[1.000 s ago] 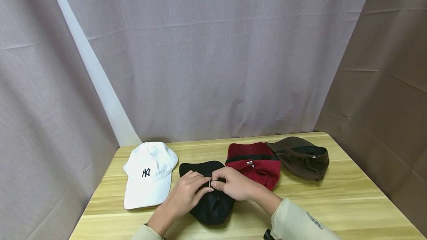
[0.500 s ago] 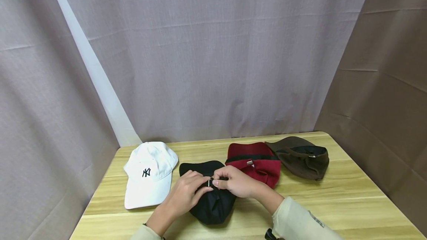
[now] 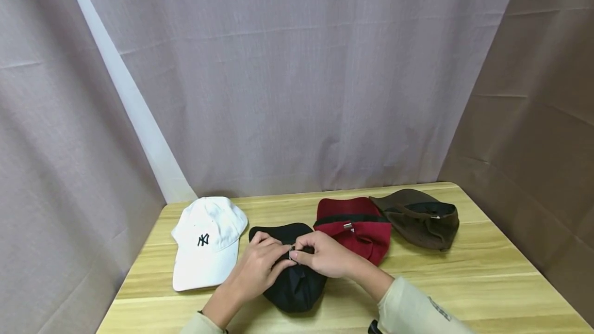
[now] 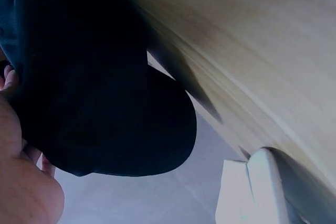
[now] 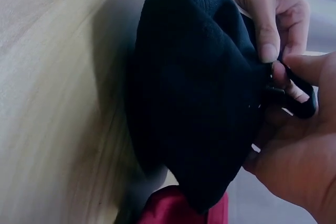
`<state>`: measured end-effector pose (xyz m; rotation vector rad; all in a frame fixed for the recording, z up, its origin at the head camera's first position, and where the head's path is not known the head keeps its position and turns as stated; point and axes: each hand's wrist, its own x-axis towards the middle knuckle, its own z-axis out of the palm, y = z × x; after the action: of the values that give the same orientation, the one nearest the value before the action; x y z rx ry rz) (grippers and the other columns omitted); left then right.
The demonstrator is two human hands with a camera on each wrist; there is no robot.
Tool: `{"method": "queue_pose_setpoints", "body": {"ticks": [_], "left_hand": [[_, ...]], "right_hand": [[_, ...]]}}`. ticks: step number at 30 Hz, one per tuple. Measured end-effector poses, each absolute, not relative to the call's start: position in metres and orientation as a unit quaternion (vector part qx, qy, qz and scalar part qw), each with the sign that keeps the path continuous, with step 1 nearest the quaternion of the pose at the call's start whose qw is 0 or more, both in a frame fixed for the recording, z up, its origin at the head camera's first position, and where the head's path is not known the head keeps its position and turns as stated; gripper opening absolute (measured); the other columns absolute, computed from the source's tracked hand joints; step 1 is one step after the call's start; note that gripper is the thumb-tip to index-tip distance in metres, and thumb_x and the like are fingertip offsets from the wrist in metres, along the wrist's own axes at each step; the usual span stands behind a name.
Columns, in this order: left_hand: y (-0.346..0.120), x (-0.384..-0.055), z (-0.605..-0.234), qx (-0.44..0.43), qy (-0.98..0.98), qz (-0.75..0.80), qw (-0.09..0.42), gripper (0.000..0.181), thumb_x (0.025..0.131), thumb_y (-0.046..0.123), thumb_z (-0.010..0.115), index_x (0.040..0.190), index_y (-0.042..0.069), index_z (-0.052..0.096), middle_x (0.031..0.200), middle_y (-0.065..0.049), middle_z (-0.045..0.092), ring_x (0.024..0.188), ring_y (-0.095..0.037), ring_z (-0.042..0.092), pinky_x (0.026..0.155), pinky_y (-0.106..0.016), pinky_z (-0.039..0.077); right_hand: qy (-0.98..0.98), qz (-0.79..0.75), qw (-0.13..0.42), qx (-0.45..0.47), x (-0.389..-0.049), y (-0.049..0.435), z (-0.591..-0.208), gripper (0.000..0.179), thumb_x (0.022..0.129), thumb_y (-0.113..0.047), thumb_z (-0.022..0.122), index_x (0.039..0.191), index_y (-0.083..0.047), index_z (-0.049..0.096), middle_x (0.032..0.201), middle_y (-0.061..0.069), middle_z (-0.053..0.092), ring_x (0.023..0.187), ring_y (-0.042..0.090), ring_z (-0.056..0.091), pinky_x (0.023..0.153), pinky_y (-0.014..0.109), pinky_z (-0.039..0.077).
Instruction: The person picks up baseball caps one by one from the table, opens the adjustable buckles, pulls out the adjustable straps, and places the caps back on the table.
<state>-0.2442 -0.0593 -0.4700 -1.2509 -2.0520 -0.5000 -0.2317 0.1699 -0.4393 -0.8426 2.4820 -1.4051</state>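
A black cap [image 3: 297,293] lies on the wooden table with its crown toward me and its brim away. My left hand [image 3: 261,266] pinches the back of the cap at the small metal buckle, between thumb and forefinger. From the other side, my right hand [image 3: 327,256] pinches the cap's strap [image 5: 306,106] at the same buckle. In the right wrist view the strap bends in a loop near the right fingers. The left wrist view shows mostly the black brim [image 4: 168,129], with the left hand [image 4: 26,171] at its edge. Fingers partly hide the buckle.
A white cap [image 3: 209,251] lies left of the black one. A red cap [image 3: 366,236] with a metal buckle sits close behind my right hand, and a dark brown cap [image 3: 417,226] touches it farther right. Grey curtains [image 3: 297,92] hang behind the table.
Both hands stay at the buckle. The right thumb and fingers shift slightly left, now covering more of the buckle. The caps have not moved.
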Motion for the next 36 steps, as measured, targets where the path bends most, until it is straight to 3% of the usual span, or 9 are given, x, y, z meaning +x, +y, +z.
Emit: {"method": "queue_pose_setpoints", "body": {"ticks": [4,10,18,31,36], "left_hand": [[-0.058,-0.244,-0.469,-0.479,-0.786,-0.185,0.346,0.026,0.096,0.034,0.078,0.111,0.013,0.080,0.095,0.007,0.081,0.093,-0.007,0.074,0.097,-0.031,0.048],[-0.056,-0.241,-0.467,-0.473,-0.796,-0.171,0.337,0.025,0.091,0.031,0.083,0.110,0.015,0.080,0.095,0.008,0.081,0.094,-0.007,0.074,0.097,-0.030,0.047],[-0.054,-0.242,-0.468,-0.474,-0.794,-0.174,0.337,0.026,0.091,0.033,0.083,0.110,0.015,0.080,0.096,0.009,0.081,0.093,-0.005,0.073,0.097,-0.030,0.047],[-0.053,-0.246,-0.468,-0.483,-0.782,-0.191,0.344,0.026,0.093,0.032,0.082,0.111,0.013,0.080,0.099,0.006,0.081,0.092,-0.007,0.072,0.095,-0.030,0.048],[-0.053,-0.247,-0.467,-0.495,-0.764,-0.206,0.358,0.027,0.094,0.030,0.082,0.112,0.011,0.080,0.099,0.004,0.081,0.089,-0.007,0.072,0.093,-0.030,0.049]], "right_hand": [[0.852,-0.456,0.077,-0.245,-0.228,0.168,-0.436,0.032,0.103,-0.036,0.070,0.079,-0.016,0.070,0.063,-0.013,0.048,0.062,0.001,0.040,0.054,0.020,0.033],[0.870,-0.429,0.065,-0.236,-0.223,0.163,-0.435,0.030,0.104,-0.027,0.069,0.075,-0.020,0.064,0.057,-0.013,0.044,0.047,0.001,0.033,0.050,0.019,0.032],[0.872,-0.420,0.053,-0.245,-0.220,0.164,-0.434,0.030,0.104,-0.018,0.066,0.074,-0.017,0.061,0.070,-0.011,0.050,0.061,0.000,0.042,0.060,0.019,0.038],[0.858,-0.437,0.060,-0.263,-0.226,0.169,-0.432,0.031,0.104,-0.019,0.066,0.074,-0.015,0.062,0.072,-0.011,0.049,0.072,0.001,0.048,0.070,0.020,0.040],[0.840,-0.459,0.072,-0.279,-0.228,0.174,-0.431,0.030,0.104,-0.020,0.066,0.076,-0.008,0.065,0.076,-0.010,0.055,0.080,0.002,0.053,0.077,0.021,0.043]]}}
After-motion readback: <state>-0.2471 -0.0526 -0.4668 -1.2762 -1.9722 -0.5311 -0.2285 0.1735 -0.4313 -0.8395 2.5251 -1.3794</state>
